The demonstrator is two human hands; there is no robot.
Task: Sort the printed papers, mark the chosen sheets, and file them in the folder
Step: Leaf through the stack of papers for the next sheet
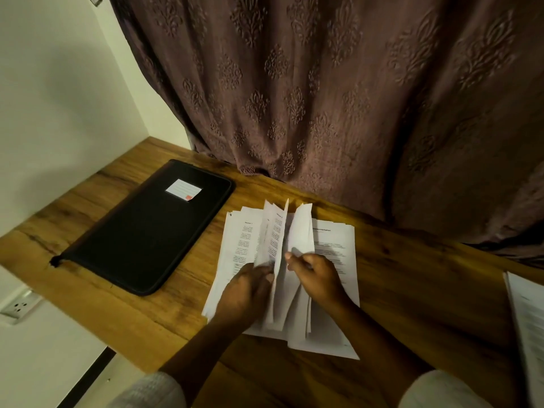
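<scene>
Nearest us are two pale sleeves [153, 390] at six o'clock. Just beyond them, we see the left hand [248, 291] and right hand [319, 279] meet over the printed papers [332, 254], which lie spread mid-worktop [412, 290]. Each hand's fingers are pinched on raised sheets [275, 231] that stand on edge between them, the left on a bunch and the right on one. At three o'clock we see a second pile [527, 313], cut off by the edge. At ten o'clock from the papers lies the black folder [147, 237], closed and flat, with a label [183, 189] on it. A patterned curtain [323, 98] hangs behind.
</scene>
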